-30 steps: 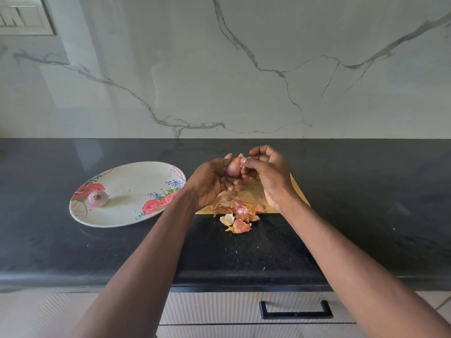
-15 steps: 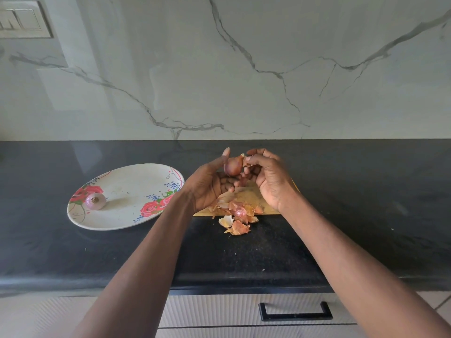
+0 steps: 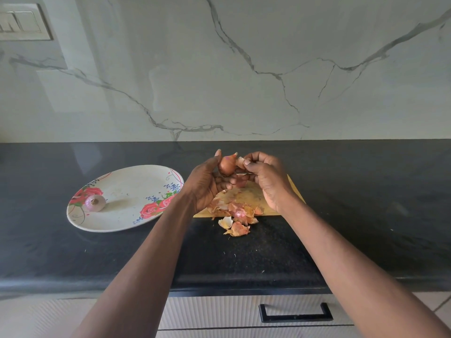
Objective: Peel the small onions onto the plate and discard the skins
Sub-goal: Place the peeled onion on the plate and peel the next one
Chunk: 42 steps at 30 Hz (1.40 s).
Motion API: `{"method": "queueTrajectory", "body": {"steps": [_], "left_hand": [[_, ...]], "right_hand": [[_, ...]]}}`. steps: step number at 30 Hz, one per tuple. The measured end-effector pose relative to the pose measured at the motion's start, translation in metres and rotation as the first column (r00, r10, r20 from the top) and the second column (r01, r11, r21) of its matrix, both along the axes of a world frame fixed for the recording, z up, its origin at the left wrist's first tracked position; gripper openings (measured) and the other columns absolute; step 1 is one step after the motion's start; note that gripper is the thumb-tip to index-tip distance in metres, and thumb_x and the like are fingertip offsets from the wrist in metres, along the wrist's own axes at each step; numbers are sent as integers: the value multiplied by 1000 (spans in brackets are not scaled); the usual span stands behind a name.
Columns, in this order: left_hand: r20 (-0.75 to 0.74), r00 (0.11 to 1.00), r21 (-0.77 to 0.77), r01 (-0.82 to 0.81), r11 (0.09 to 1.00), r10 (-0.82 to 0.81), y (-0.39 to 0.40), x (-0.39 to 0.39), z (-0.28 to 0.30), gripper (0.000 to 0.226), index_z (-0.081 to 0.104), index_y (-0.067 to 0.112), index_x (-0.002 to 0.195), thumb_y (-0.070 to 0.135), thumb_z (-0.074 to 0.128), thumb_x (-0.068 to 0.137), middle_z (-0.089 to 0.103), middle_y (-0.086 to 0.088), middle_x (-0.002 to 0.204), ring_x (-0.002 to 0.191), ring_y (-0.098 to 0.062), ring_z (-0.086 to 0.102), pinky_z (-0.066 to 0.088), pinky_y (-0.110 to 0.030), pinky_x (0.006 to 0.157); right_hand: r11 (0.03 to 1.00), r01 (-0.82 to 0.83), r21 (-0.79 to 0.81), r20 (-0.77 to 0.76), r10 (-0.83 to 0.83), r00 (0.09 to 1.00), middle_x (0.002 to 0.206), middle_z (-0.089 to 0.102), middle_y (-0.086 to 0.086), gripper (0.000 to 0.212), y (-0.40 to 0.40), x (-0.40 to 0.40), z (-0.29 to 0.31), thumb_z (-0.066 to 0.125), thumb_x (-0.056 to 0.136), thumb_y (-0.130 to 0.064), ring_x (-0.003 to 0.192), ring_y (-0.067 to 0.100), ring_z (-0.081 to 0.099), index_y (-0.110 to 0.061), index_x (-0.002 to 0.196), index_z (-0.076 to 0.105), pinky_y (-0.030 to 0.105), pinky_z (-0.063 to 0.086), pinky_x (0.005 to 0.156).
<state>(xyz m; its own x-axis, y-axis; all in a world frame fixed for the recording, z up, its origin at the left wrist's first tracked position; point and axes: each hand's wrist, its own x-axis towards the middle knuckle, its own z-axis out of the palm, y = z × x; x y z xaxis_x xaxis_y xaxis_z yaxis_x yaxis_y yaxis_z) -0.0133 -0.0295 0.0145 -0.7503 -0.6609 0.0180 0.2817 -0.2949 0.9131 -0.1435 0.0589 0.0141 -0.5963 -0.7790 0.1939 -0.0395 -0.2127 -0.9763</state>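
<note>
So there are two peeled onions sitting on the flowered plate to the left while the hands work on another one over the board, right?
Not quite: the head view shows only one peeled onion on the flowered plate. The rest holds: the left hand holds another onion above the board while the right hand pinches its skin.

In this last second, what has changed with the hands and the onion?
The right hand has pulled a flake of skin a little away from the onion, which the left hand keeps holding. The peeled onion on the plate and the skins below stayed put.
</note>
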Motion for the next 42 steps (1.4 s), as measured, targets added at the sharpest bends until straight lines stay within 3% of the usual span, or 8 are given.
{"method": "queueTrajectory", "body": {"steps": [4,9,16,23,27,31,35,42], "left_hand": [[-50,999,81,26,996,-22,-1,2,1,41,67,-4,114,33,59,98,69,-24,94,69,-22,68,61,-24,63],[-80,996,46,36,998,-32,1,4,0,25,60,-8,121,4,52,100,69,-17,101,73,-19,71,58,-22,62],[8,1000,39,-7,999,7,-1,2,1,43,54,-8,120,32,49,105,65,-22,80,60,-23,62,54,-25,50],[-60,997,124,-34,992,42,-2,1,-2,35,54,-10,122,21,48,106,68,-27,94,66,-25,67,58,-24,56],[-5,997,99,-73,992,74,-6,3,-2,43,54,-10,120,29,41,108,70,-25,93,57,-21,63,52,-25,46],[29,996,106,-84,991,82,-10,5,-2,44,56,-6,111,34,37,109,71,-20,86,51,-17,58,46,-23,40],[24,997,115,-78,990,76,-11,5,-2,42,55,-5,114,34,40,108,70,-20,87,47,-15,54,43,-22,37],[-34,997,108,-62,992,66,-5,7,1,25,56,-2,112,20,44,107,69,-18,80,58,-17,61,50,-22,49]], "right_hand": [[1000,16,7,-7,-16,1000,94,73,22,7,1,0,0,59,96,-2,76,39,66,-2,92,65,62,56,77],[998,66,-26,-6,-66,998,92,74,17,11,2,0,0,59,95,1,78,35,72,-6,89,64,46,59,68],[996,68,-65,-17,-69,997,95,74,17,8,1,0,0,59,95,2,78,21,72,-5,95,64,36,58,61],[993,71,-94,-15,-73,997,92,75,16,16,7,2,5,60,90,5,72,19,70,-5,103,62,24,51,51],[989,145,-9,-201,-143,969,68,70,-2,10,9,4,5,59,90,-2,56,8,64,-1,87,68,21,47,51],[980,145,137,-430,-73,900,72,70,-3,19,8,5,4,63,90,-11,62,0,61,-10,74,70,18,45,56],[954,150,259,-528,10,849,74,72,-3,19,8,7,1,69,89,-24,69,9,61,-12,76,76,26,41,62],[998,57,-25,-365,-62,929,87,75,0,11,10,7,2,69,92,-8,71,0,70,-10,101,75,11,49,57]]}}
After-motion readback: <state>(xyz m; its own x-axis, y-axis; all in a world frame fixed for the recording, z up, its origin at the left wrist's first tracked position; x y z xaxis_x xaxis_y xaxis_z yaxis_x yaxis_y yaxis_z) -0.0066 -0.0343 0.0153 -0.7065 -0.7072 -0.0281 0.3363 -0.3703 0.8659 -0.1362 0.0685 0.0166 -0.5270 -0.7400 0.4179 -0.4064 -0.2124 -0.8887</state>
